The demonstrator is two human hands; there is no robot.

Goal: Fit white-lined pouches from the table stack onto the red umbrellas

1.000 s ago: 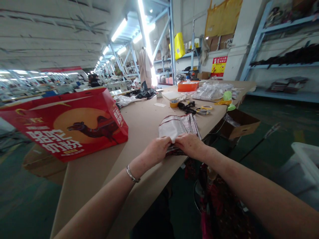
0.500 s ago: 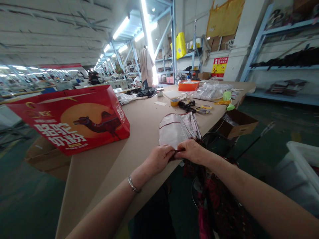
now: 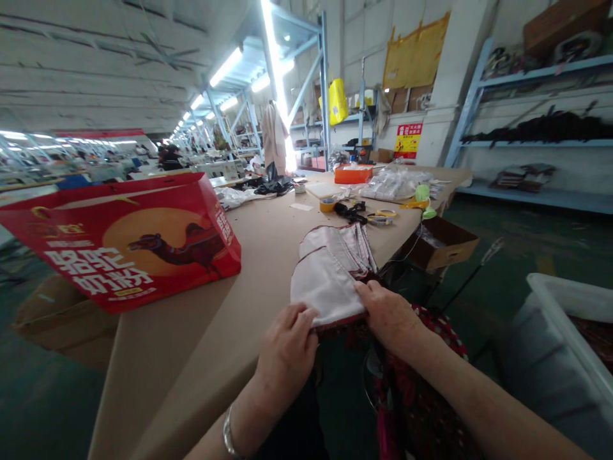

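Note:
A white fabric piece [image 3: 322,281] with dark red edging lies at the near edge of the brown-covered table [image 3: 191,345]. My left hand [image 3: 290,342] pinches its near left corner between thumb and fingers. On its right side, my right hand [image 3: 387,314] grips the edge, fingers closed on the cloth. Behind it is a stack of similar white pieces [image 3: 357,246], their edges fanned to the right. Dark red patterned fabric [image 3: 421,383] hangs below the table edge, under my right forearm.
A large red paper bag [image 3: 158,246] stands on the left of the table. Farther back are yellow-handled scissors [image 3: 382,217], a tape roll [image 3: 327,204], an orange box [image 3: 353,174] and clear plastic bags [image 3: 395,183]. To the right are a cardboard box [image 3: 445,243] and a white bin [image 3: 555,338].
My hands have moved apart along the near edge of the white fabric, the left toward me and the right outward. More of the fabric's white face now shows. The view has shifted slightly.

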